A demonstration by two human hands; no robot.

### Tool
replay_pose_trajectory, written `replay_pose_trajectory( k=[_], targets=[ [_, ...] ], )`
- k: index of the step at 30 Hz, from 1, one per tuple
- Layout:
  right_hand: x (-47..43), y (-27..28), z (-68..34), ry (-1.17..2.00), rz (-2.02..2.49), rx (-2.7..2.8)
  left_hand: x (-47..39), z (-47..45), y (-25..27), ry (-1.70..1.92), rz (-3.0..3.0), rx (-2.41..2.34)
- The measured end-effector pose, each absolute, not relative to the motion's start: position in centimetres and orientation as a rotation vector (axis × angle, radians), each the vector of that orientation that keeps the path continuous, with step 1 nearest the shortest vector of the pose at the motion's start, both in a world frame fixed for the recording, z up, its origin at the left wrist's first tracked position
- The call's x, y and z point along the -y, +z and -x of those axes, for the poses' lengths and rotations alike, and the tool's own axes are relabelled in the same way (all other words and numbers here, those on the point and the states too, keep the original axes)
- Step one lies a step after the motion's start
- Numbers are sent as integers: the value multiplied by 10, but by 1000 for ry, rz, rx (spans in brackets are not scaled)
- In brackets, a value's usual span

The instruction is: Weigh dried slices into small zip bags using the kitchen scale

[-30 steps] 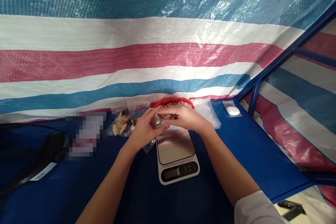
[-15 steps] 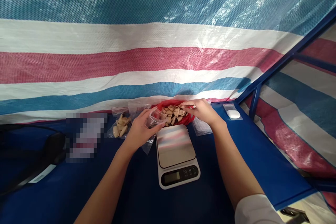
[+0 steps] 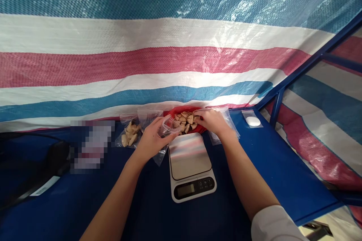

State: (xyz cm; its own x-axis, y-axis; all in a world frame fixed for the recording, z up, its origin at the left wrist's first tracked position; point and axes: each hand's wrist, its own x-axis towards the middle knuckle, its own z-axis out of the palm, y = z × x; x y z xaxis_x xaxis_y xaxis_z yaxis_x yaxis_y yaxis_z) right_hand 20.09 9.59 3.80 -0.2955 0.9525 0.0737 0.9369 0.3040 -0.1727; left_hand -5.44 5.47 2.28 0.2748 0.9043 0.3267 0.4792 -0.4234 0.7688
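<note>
My left hand (image 3: 152, 135) grips a clear zip bag (image 3: 169, 125) between thumb and fingers, its mouth spread apart beside the red plastic bag. Pale, dark-edged dried slices (image 3: 185, 119) fill the opened red plastic bag (image 3: 201, 129). At that bag's right side, my right hand (image 3: 212, 120) reaches in with bent fingers closed among the slices; what its fingertips pinch, if anything, is hidden. Just in front of the red bag, a white kitchen scale (image 3: 190, 158) has a bare metal plate, and no digits can be read on its display.
Left of my left hand lies a zip bag of pale pieces (image 3: 130, 135). Flat clear bags (image 3: 226, 116) lie beyond my right wrist. A small bag with a white oval object (image 3: 252, 121) is farther right. Striped sheeting (image 3: 141, 64) rises behind the blue table (image 3: 283, 165).
My right hand has moved slightly left and lower, into the slices at the red bag's right side. My left hand keeps its hold on the clear bag. The view has shifted slightly.
</note>
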Motion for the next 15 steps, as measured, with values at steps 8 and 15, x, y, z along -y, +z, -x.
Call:
replay_pose_trajectory(
  k=[8,15],
  targets=[
    [-96,28,-179,30,1791,2422,-53,52,26,1043,-2009,-1237],
    [-98,28,-181,80,1839,2343,-55,53,22,1052,-2021,-1228]
  ],
)
